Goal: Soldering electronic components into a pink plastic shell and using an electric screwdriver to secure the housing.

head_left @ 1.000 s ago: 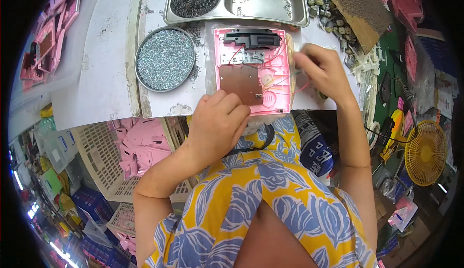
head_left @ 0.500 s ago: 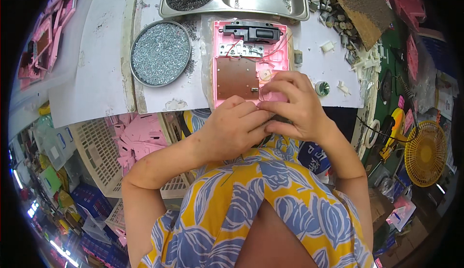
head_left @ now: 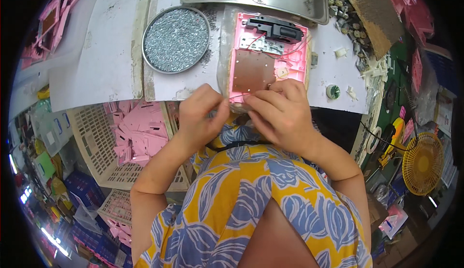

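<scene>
A pink plastic housing (head_left: 308, 50) lies at the table's front edge. It holds a brown board (head_left: 253, 69), a black plastic module (head_left: 276, 28), a silvery metal plate (head_left: 263, 45), a small cream round part (head_left: 282, 72) and thin red wires. My right hand (head_left: 285, 115) rests over the housing's near right corner, thumb and fingertips brought together at its front edge. A thin dark strand shows beside those fingertips. Just left of the near left corner, my left hand (head_left: 202, 115) is closed in a pinch. What either pinch holds is too small to make out.
Left of the housing stands a round dish of silver screws (head_left: 176, 40). Behind is a metal tray (head_left: 290, 4) with dark small parts. Small motors (head_left: 345, 11) are heaped at the right, near a green-and-white spool (head_left: 333, 92). A crate (head_left: 104, 147) of pink parts sits below left.
My left hand has drawn away to the left from my right hand, baring the housing's front edge. The table things appear shifted right in the picture as the view moved.
</scene>
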Demonstrator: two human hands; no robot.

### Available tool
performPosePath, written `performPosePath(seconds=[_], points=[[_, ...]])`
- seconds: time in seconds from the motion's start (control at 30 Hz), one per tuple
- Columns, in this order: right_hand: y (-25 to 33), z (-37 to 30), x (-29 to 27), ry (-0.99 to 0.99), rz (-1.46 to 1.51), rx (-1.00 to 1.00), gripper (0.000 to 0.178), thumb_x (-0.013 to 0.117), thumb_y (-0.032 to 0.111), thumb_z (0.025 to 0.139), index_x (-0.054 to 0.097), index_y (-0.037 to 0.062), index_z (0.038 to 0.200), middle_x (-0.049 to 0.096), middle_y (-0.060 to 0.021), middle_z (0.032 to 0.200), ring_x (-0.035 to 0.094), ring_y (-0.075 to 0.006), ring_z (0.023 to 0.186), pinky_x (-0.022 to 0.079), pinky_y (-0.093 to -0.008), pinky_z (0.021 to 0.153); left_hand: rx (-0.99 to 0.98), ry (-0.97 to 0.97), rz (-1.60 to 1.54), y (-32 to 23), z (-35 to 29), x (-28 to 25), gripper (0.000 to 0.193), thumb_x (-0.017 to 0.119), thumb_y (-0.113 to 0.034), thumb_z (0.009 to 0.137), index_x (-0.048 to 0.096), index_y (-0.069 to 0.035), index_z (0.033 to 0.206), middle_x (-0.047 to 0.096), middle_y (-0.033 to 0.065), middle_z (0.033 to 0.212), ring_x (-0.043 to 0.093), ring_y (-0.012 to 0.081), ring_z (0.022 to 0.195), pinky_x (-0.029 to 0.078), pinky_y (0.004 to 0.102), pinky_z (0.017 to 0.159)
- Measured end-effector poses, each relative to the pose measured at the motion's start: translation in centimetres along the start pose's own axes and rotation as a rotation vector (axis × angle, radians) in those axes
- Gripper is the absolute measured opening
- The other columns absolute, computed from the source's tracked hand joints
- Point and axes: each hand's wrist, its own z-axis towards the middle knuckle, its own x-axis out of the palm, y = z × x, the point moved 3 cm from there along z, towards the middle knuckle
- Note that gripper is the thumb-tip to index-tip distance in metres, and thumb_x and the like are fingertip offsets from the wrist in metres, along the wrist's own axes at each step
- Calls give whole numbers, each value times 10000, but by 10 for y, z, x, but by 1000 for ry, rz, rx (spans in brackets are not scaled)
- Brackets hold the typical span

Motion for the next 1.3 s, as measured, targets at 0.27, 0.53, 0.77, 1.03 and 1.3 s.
performPosePath(seconds=[0.27,0.53,0.77,1.03,1.3], points=[[12,10,22,2,-107,72,168,769,207,766,665,121,866,584,-27,898,541,-259,910,382,-445,845,78,552,232,-14,-27,-2,177,707,-91,851,635,-67,1011,602,112,845,632,331,777,507,419,660],[-15,13,-13,-60,28,-47,215,776,178,746,679,104,923,630,-59,905,592,-281,910,438,-439,828,268,360,-61,11,34,-10,225,786,-119,807,700,-77,1011,603,99,856,622,292,737,510,382,628],[-156,13,-137,-383,63,507,130,725,55,890,746,-30,986,736,-75,885,676,-119,813,524,-268,749,353,494,-36,5,47,-9,175,778,-138,837,698,-63,974,581,107,856,625,303,744,519,391,637],[-325,190,-204,-215,-126,304,198,699,133,891,711,-36,994,727,-79,860,660,-157,772,524,-316,715,330,554,-44,3,53,-10,191,789,-163,837,711,-79,990,596,97,876,634,288,773,528,382,661],[-333,261,-127,106,-567,99,129,734,135,790,668,69,878,682,-101,882,615,-322,945,515,-438,808,267,523,-47,2,45,-12,177,792,-164,834,718,-93,978,616,70,871,654,261,762,539,363,640]])
